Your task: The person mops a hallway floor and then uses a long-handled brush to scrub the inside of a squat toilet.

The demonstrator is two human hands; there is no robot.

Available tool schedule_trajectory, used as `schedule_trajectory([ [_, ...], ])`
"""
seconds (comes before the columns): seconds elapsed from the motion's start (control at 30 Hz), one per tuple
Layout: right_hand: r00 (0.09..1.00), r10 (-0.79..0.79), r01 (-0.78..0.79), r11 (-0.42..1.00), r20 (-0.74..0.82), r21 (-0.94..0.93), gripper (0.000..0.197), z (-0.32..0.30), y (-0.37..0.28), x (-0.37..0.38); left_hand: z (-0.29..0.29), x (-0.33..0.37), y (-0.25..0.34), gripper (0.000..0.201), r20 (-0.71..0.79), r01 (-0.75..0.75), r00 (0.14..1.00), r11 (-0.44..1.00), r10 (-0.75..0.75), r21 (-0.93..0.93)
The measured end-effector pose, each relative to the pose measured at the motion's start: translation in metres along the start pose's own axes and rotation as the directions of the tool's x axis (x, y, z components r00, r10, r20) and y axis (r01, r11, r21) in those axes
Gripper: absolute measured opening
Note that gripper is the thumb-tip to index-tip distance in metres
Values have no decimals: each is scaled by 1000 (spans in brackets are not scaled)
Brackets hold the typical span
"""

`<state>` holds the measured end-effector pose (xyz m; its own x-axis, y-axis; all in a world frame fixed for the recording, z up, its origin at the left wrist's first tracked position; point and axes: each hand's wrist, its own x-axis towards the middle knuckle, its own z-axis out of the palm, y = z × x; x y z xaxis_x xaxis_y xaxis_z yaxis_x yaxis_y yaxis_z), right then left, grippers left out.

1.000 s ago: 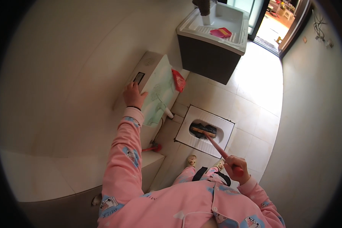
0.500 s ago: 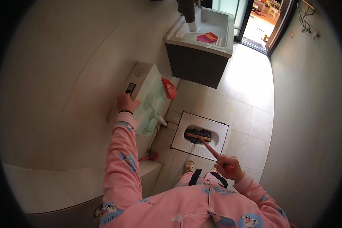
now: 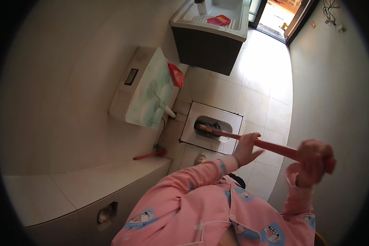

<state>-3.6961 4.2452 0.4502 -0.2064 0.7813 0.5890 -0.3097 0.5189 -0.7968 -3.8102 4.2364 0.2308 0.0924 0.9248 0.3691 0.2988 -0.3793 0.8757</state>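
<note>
A long-handled brush (image 3: pixel 274 148) with a red handle slants down to the left into a squat toilet (image 3: pixel 197 108) set in the floor. Its tan head (image 3: pixel 208 129) lies in the bowl against dark, wet-looking material. My left hand (image 3: pixel 246 151) is closed around the lower handle, some fingertips sticking out past it. Near the handle's top end, my right hand (image 3: pixel 315 160) grips it, smeared by motion. Both arms wear pink printed sleeves.
Left of the toilet a white and pale-green cistern (image 3: pixel 147 92) hangs on the wall, a red bag (image 3: pixel 176 75) beside it. A red-handled tool (image 3: pixel 151 155) lies by the tiled ledge (image 3: pixel 106 184). Ahead stand a sink cabinet (image 3: pixel 207 47) and a doorway (image 3: pixel 276 18).
My left hand has left the cistern and taken hold of the brush handle. My right hand has risen to the right with the handle's top end. The view has shifted.
</note>
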Motion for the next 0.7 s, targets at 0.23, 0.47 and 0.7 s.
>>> schedule_trajectory([
  [0.23, 944, 74, -35, 991, 321, -126, 21, -5, -61, -13, -4, 11, 51, 29, 36, -1, 999, 987, 7, -158],
  [0.47, 899, 321, -213, 915, 298, -344, 17, 29, 96, -104, 2, -60, -56, 16, 230, 296, 943, 923, -242, -244],
  [0.7, 885, 357, -244, 902, 298, -356, 23, 43, 112, -109, -30, -47, -63, 22, 356, 176, 929, 967, -101, -184],
])
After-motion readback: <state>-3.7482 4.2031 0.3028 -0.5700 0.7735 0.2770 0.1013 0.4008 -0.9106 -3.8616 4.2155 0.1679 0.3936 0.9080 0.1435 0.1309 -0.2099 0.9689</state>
